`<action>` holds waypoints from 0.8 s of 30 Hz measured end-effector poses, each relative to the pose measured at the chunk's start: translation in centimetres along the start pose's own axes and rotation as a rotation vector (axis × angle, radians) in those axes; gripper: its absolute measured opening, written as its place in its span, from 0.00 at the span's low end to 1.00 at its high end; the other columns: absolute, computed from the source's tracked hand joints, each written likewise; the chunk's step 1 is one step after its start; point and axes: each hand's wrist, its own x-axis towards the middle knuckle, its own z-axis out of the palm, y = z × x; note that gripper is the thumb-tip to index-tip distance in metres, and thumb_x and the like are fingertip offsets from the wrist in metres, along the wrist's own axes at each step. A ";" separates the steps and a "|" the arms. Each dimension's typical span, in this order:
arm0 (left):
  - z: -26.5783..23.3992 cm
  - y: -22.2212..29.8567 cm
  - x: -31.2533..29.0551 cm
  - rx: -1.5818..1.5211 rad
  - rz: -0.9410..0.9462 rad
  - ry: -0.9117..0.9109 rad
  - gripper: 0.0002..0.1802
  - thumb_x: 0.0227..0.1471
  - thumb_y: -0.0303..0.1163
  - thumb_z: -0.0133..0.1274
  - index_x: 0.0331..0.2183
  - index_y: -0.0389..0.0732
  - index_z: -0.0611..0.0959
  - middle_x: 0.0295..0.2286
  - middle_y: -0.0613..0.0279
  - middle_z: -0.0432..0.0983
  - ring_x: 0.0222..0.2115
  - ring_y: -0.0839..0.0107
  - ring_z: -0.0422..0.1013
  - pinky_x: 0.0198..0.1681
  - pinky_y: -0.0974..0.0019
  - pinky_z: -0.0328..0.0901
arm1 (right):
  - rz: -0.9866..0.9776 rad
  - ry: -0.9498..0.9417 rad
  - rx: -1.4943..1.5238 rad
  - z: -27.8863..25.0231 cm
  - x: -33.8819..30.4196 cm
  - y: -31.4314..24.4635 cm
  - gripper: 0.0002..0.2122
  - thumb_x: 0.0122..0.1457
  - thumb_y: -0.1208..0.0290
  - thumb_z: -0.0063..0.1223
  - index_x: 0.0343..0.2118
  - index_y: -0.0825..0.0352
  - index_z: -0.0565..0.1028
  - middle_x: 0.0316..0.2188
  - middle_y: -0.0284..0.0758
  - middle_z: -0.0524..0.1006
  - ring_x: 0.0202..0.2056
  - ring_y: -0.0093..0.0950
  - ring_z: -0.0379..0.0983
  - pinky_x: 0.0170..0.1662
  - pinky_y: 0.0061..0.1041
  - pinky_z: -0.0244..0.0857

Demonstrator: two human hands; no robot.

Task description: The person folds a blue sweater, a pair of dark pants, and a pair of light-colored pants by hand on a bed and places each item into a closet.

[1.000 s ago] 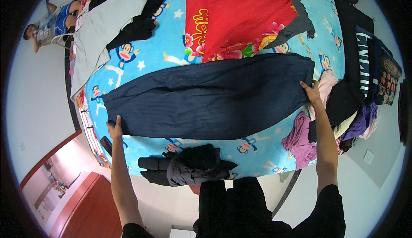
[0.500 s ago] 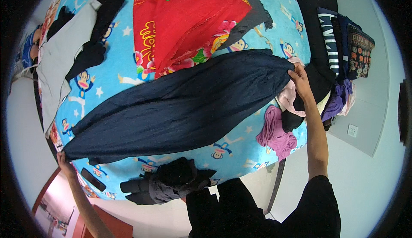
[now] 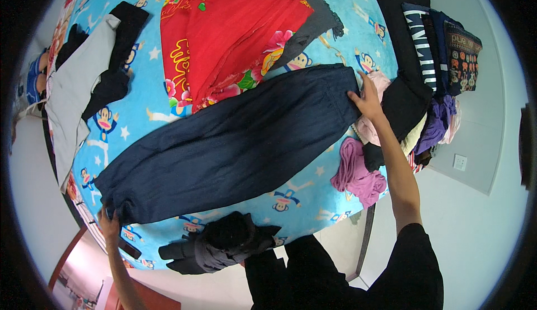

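Note:
A pair of dark navy trousers (image 3: 235, 142) lies stretched out on the bed, legs to the left and waistband to the right. At the lower leg hem, my left hand (image 3: 109, 226) grips the cloth, which bunches up beside the fingers. By the waistband edge, my right hand (image 3: 369, 102) is open, thumb and fingers apart, its thumb touching the cloth. A red floral cloth (image 3: 235, 36) lies just beyond the trousers, with a dark grey fringed cloth (image 3: 313, 36) under its right side.
A blue monkey-print blanket (image 3: 151, 75) covers the bed. Grey and black garments (image 3: 78, 86) lie at far left. Rolled dark clothing (image 3: 224, 243) and a phone (image 3: 130, 248) sit near the front edge. Pink-purple cloth (image 3: 358, 176) and piled folded clothes (image 3: 439, 53) are at right.
My right hand has let go of the waistband corner and spread its fingers. My left hand has moved right and inward with the hem, and the trousers now lie slacker and wider.

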 end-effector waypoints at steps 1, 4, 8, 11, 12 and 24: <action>2.5 6.1 1.5 0.131 0.185 0.111 0.28 0.54 0.43 0.48 0.53 0.37 0.68 0.46 0.44 0.68 0.48 0.53 0.63 0.51 0.55 0.58 | -0.223 0.127 -0.283 -1.3 1.3 0.7 0.28 0.44 0.74 0.58 0.52 0.66 0.64 0.47 0.42 0.69 0.50 0.40 0.63 0.55 0.34 0.55; 2.5 17.4 3.5 0.118 0.367 0.114 0.27 0.52 0.41 0.48 0.52 0.39 0.69 0.49 0.43 0.64 0.52 0.49 0.58 0.57 0.52 0.49 | -0.085 -0.072 -0.484 0.1 4.8 -0.9 0.23 0.43 0.71 0.56 0.47 0.57 0.69 0.45 0.41 0.70 0.51 0.42 0.62 0.54 0.43 0.55; 3.7 18.4 3.3 0.298 0.424 -0.055 0.26 0.44 0.35 0.55 0.46 0.35 0.72 0.41 0.44 0.69 0.46 0.48 0.62 0.55 0.48 0.49 | -0.185 -0.155 -0.562 -1.6 5.4 -1.7 0.14 0.38 0.76 0.55 0.32 0.63 0.69 0.32 0.37 0.71 0.40 0.40 0.66 0.43 0.43 0.58; 2.7 14.9 1.9 0.223 0.447 -0.081 0.25 0.40 0.29 0.56 0.44 0.34 0.73 0.37 0.43 0.70 0.42 0.46 0.64 0.50 0.49 0.55 | -0.275 -0.206 -0.241 -5.8 1.0 -1.4 0.15 0.36 0.83 0.55 0.29 0.67 0.66 0.26 0.38 0.65 0.32 0.36 0.65 0.36 0.28 0.60; 2.1 13.9 1.3 0.115 0.450 -0.071 0.24 0.38 0.26 0.56 0.42 0.33 0.74 0.34 0.43 0.70 0.39 0.44 0.65 0.47 0.50 0.58 | -0.206 -0.205 -0.100 -7.2 -0.7 -1.7 0.15 0.35 0.86 0.54 0.29 0.69 0.66 0.27 0.38 0.64 0.32 0.36 0.64 0.37 0.28 0.60; -7.6 7.0 -2.9 0.366 0.489 -0.149 0.05 0.40 0.25 0.52 0.26 0.37 0.78 0.24 0.53 0.73 0.29 0.53 0.69 0.46 0.50 0.59 | -0.235 -0.256 -0.200 -13.3 -4.9 -1.3 0.11 0.56 0.76 0.45 0.41 0.73 0.69 0.36 0.45 0.72 0.40 0.42 0.69 0.46 0.30 0.61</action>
